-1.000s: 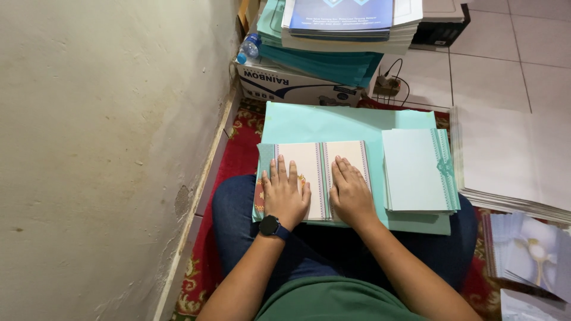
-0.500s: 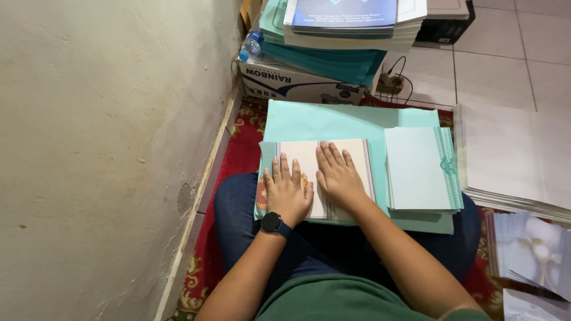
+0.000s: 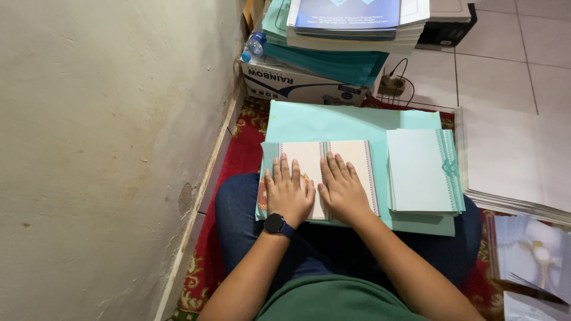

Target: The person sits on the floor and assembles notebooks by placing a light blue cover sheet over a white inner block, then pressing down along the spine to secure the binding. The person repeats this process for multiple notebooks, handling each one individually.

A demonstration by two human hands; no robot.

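Note:
A folded cream card (image 3: 315, 160) with teal patterned borders lies open on a large pale teal sheet (image 3: 333, 122) across my lap. My left hand (image 3: 288, 193), with a black watch on the wrist, presses flat on the card's left panel. My right hand (image 3: 342, 190) presses flat next to it, over the centre fold and right panel. Both palms face down with fingers spread, holding nothing. A stack of folded pale teal cards (image 3: 422, 172) sits just right of my right hand.
A plaster wall (image 3: 107, 148) runs along my left. Ahead stands a cardboard box (image 3: 297, 80) with stacked teal paper and booklets (image 3: 351, 24) on top. White sheets (image 3: 517, 160) lie at right on a tiled floor. A red patterned rug (image 3: 241, 154) is underneath.
My right hand slid left along the card, from its right panel toward the centre fold. The left hand stayed put on the left panel.

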